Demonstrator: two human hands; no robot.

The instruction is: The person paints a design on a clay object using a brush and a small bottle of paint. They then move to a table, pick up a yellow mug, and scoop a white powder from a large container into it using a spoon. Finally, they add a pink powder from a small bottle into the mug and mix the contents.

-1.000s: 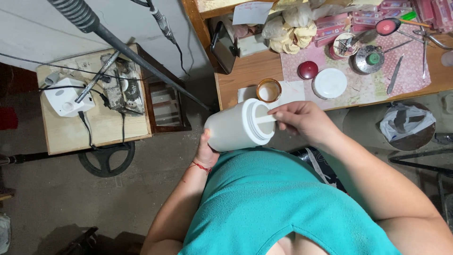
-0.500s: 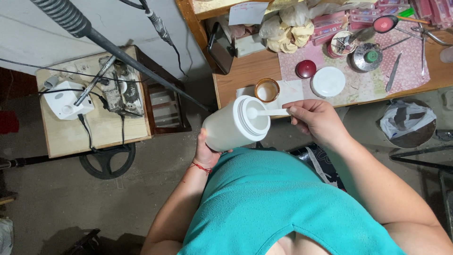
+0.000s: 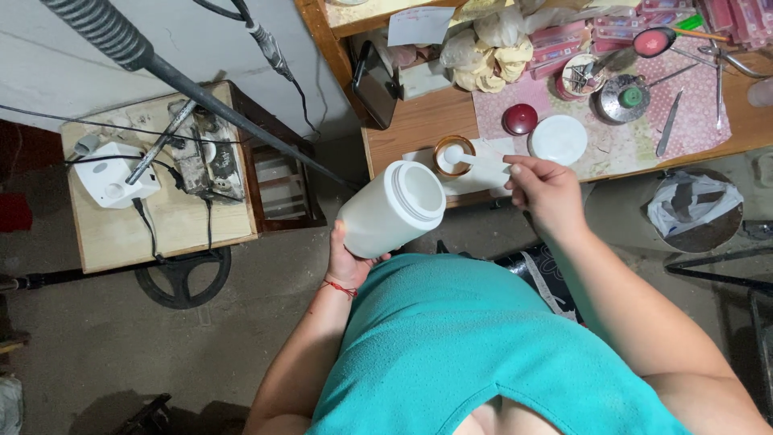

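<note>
Wooden table at twelve o'clock. Open white jar, centre, tilted, left hand fingers clamped beneath: contents may spill. Right hand, fingers pinching white spoon into small gold-rimmed cup; a nudge might tip it.

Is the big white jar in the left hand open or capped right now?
Open. The white jar, held tilted in the left hand, shows a bare round mouth; a white lid lies on the desk.

We see the left hand gripping an open white jar, tilted. The right hand pinches a white spoon whose bowl sits in a small gold-rimmed dish on the wooden table.
</note>
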